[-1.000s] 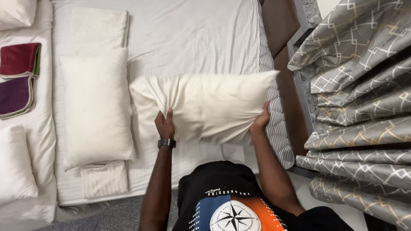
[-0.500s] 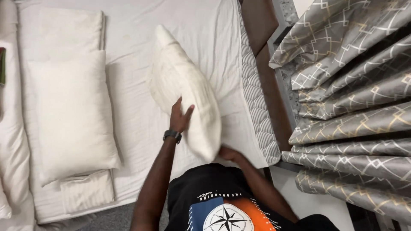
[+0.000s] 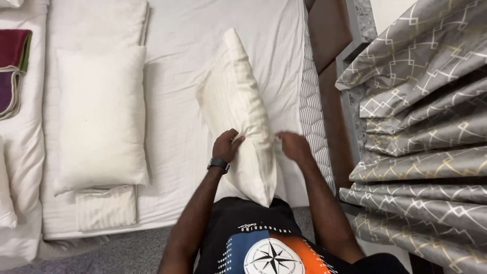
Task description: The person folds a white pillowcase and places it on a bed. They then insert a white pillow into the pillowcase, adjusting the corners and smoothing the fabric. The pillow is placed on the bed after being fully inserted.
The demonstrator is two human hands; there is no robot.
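Now you hold the striped pillow (image 3: pixel 238 114) up on its edge in the middle of the frame, over the white bed (image 3: pixel 177 91). Its long side runs from the upper middle of the frame down to your belly at the bottom. Your left hand (image 3: pixel 225 146) sits on the pillow's left face, with the fingers curled and pinching the cloth. Your right hand (image 3: pixel 293 146) is on the other side, touching the pillow's right edge; you cannot tell if it grips or just presses. Both hands are at the near end of the pillow, and the far end sticks away from you. A plain pillow (image 3: pixel 99 116) lies flat at the left of the frame, well apart. Grey curtains (image 3: pixel 426 127) hang on the right.
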